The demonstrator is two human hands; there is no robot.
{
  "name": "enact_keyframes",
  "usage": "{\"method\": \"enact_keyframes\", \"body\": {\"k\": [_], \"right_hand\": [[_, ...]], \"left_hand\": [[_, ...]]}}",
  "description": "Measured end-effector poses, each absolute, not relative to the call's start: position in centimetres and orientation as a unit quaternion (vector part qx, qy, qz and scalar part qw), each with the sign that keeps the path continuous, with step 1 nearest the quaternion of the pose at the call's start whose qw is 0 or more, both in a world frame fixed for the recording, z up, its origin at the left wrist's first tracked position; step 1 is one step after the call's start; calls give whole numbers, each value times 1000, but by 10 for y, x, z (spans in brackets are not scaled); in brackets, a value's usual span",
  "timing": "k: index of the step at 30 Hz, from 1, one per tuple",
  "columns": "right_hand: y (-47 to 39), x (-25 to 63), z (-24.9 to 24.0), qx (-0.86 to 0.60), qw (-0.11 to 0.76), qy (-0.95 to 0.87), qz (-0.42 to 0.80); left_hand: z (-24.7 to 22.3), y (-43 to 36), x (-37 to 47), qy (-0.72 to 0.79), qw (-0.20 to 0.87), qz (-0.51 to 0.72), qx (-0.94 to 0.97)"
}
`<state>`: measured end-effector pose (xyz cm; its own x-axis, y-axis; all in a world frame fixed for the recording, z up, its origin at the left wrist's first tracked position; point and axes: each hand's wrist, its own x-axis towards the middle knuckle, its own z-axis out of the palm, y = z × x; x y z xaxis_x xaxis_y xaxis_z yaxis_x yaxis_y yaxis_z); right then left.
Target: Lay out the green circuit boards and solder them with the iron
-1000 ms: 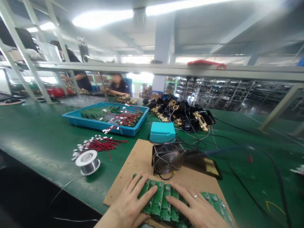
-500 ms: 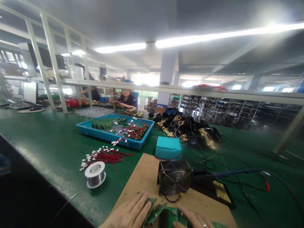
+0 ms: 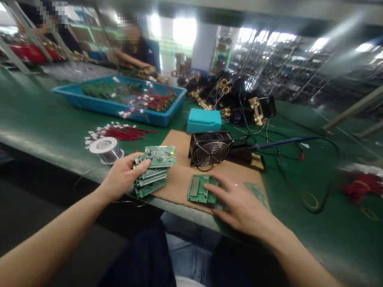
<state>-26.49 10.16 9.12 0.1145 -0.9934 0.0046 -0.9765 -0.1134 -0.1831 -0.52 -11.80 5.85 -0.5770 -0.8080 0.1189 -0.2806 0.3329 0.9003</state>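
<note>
By the spread fingers of the right hand (image 3: 239,201), the nearer one, the display board (image 3: 195,187) is touched at its right side; its screen is aligned roughly twelve to six. The circuit-board stack (image 3: 152,181) is clamped by the left hand (image 3: 119,177) at nine o'clock from it, while the fan (image 3: 211,151) is stood at one o'clock.

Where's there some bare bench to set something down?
Left of the red wires, in front of the blue tray, the green bench is bare. A narrow cardboard strip shows between the boards in the left hand and the display board. Behind the fan, the turquoise box and brass fittings crowd it.
</note>
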Motion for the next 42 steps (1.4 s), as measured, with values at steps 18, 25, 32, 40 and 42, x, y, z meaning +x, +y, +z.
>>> {"method": "enact_keyframes", "body": {"k": [18,25,32,40,42], "right_hand": [[100,-267,99,-775,79,627,-15],[100,-265,103,-785,60,616,11],[92,-268,108,-791,49,610,14],[96,-262,107,-791,16,611,9],[100,-260,109,-795,-14,606,-14]], "left_hand": [[67,-150,-24,-686,133,-607,378],[59,-163,-22,-752,139,-528,369],[54,-169,-16,-821,179,-414,350],[74,-147,3,-879,217,-304,296],[72,-128,14,-898,240,-216,299]]}}
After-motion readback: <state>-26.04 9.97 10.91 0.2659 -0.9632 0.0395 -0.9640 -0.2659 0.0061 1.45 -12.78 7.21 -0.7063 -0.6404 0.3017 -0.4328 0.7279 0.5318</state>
